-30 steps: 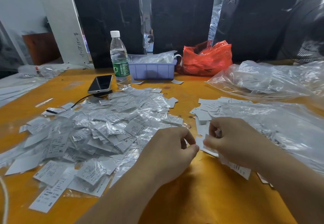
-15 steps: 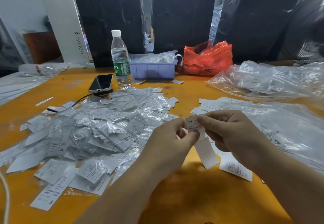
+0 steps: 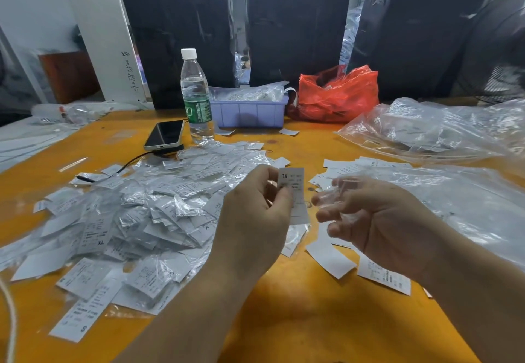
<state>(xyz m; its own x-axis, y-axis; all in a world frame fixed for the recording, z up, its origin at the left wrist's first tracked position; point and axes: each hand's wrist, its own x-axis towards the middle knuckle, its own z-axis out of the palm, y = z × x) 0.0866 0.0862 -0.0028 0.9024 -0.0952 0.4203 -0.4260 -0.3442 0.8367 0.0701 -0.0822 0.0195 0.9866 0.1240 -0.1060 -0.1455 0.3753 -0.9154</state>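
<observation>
My left hand (image 3: 255,220) pinches a white size label (image 3: 292,183) printed "XL" and holds it upright above the orange table (image 3: 312,320). My right hand (image 3: 383,220) hovers just right of the label. It is blurred, and its curled fingers hold a small clear plastic sleeve (image 3: 339,188). A wide pile of labels in clear sleeves (image 3: 142,215) covers the table to the left. Bare white labels (image 3: 329,260) lie under and beside my right hand, with more stacked behind (image 3: 355,163).
Large clear plastic bags (image 3: 440,135) spread over the right side. At the back stand a water bottle (image 3: 196,98), a phone (image 3: 164,135) with a cable, a purple tray (image 3: 250,114), a red bag (image 3: 338,95) and black wrapped bundles (image 3: 298,21).
Both hands rose from the table with a label. The right hand let go of it and drew away to the right, leaving the label upright in my left hand.
</observation>
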